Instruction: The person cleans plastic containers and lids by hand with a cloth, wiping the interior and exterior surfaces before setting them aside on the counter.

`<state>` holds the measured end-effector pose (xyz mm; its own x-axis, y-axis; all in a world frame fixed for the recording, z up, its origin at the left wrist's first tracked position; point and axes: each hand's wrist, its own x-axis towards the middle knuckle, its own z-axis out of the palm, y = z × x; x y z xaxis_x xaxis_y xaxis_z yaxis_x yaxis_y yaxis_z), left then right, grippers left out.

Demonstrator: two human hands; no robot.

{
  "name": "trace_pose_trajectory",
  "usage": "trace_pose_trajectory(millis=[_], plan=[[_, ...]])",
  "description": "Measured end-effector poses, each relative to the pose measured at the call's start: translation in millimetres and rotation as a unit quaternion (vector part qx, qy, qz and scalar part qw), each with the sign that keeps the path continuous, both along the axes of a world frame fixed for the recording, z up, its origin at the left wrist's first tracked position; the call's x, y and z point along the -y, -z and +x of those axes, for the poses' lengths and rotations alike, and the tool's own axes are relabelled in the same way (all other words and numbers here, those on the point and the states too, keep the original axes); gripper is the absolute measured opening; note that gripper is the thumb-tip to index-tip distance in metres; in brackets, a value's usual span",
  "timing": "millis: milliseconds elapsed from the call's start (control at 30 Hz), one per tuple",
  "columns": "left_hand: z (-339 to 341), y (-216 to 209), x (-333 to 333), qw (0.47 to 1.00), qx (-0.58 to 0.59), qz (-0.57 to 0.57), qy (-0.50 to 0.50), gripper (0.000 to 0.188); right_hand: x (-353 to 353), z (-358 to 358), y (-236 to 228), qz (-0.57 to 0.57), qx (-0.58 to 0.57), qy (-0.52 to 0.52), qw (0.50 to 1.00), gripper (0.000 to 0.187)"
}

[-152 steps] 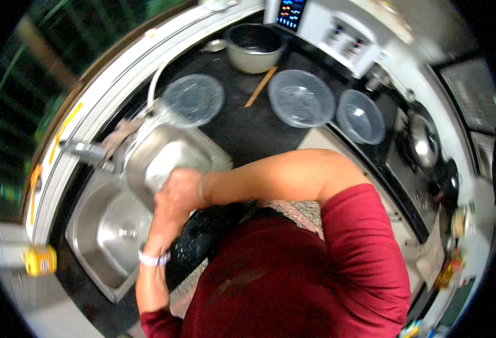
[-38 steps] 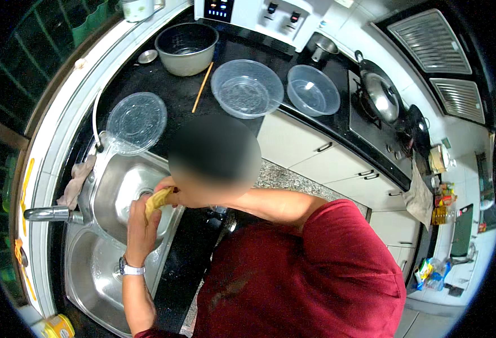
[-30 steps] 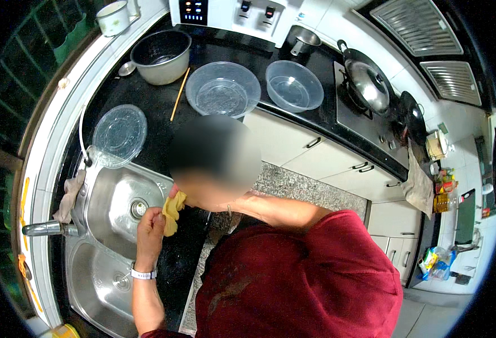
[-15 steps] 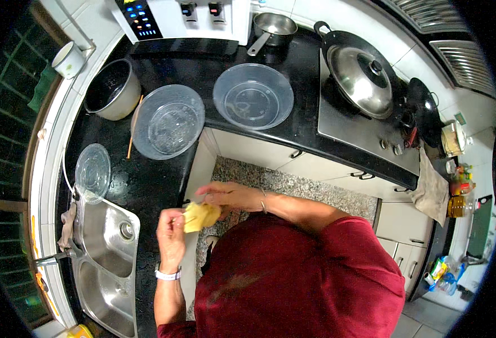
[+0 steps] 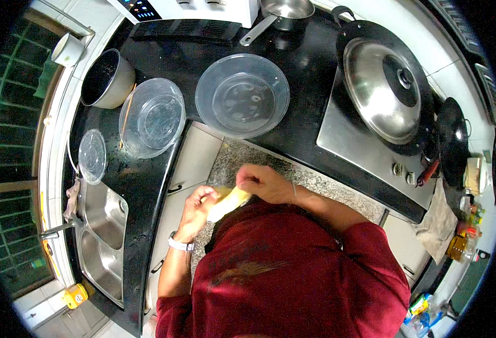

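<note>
A soft yellow cloth (image 5: 228, 204) is stretched between my two hands, just in front of my body and above the floor by the counter's inner corner. My left hand (image 5: 196, 212) is closed on its left end, with a pale band round the wrist. At the upper right end my right hand (image 5: 266, 183) pinches the cloth between thumb and fingers. Part of the cloth is covered by the fingers. Beyond the hands, a large clear plastic basin (image 5: 203, 112) rests on the black counter, with water drops or marks on its bottom.
To its left stand another clear basin (image 5: 175, 104), a clear lid (image 5: 92, 163) and a rice-cooker pot (image 5: 125, 84). A double sink (image 5: 107, 248) lies at the left. A lidded wok (image 5: 366, 96) sits on the stove (image 5: 338, 127); a small saucepan (image 5: 287, 21) stands at the back.
The view has turned rightward. My right hand has drawn away from the left, and the bunched cloth is now pulled out longer between them.
</note>
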<state>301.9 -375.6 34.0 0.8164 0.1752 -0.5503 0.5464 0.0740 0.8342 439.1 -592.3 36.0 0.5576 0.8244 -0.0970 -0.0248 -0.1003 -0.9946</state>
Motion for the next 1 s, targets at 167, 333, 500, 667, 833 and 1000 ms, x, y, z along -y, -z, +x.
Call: trace_pose_trajectory(millis=[167,333,500,667,833,1000], plan=[[7,8,2,0.989,0.044,-0.119,-0.076,0.033,12,17,-11,0.039,-0.011,0.088,0.995,0.013],[23,17,24,0.984,0.077,-0.014,0.161,0.036,5,4,-10,0.004,-0.106,0.036,0.994,0.016],[33,50,47,0.997,0.057,-0.048,0.022,0.021,-6,5,-6,-0.014,-0.02,-0.036,0.999,0.009],[50,69,33,0.847,0.14,-0.507,-0.075,0.039,-26,-2,4,0.008,0.028,-0.081,0.996,0.014],[36,72,48,0.883,0.099,-0.427,-0.169,0.046,-18,-5,14,0.02,0.073,-0.14,0.987,0.035],[40,77,50,0.8,0.081,-0.56,-0.197,0.045,12,26,-27,-0.016,0.06,-0.106,0.992,0.033]])
